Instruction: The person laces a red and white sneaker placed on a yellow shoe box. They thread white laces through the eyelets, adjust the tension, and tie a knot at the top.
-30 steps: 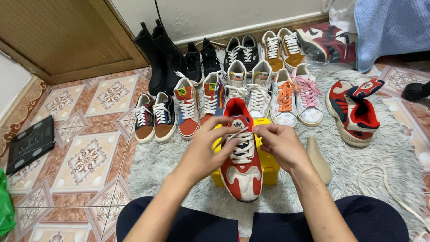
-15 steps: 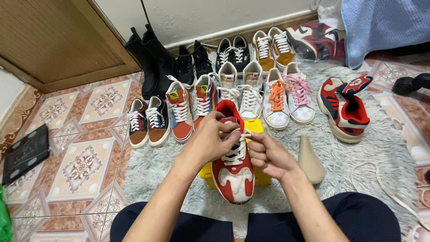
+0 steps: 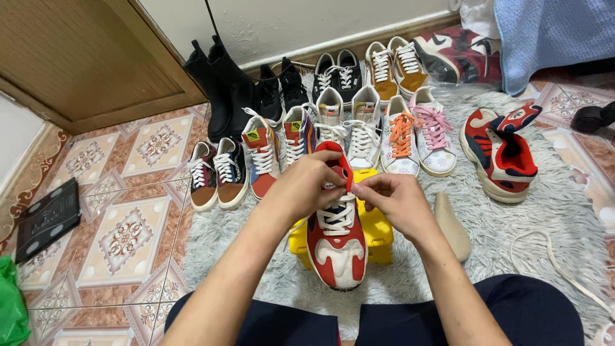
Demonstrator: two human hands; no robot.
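Our left hand (image 3: pixel 307 186) and right hand (image 3: pixel 394 198) have their fingers pinched together on the white lace (image 3: pixel 336 214) at the top of the red sneaker (image 3: pixel 336 240), mid-frame on a yellow box (image 3: pixel 378 234). We judge even tension on both ends keeps the lacing flat. Left of centre, a small yellow patch marks the tongue of a red-and-blue shoe (image 3: pixel 261 157); at left edge lies a black scale (image 3: pixel 48 218).

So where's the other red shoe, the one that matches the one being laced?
In the head view, the matching red shoe lies alone on the shaggy rug, far right, beyond the pink-laced sneaker and the loose lace.
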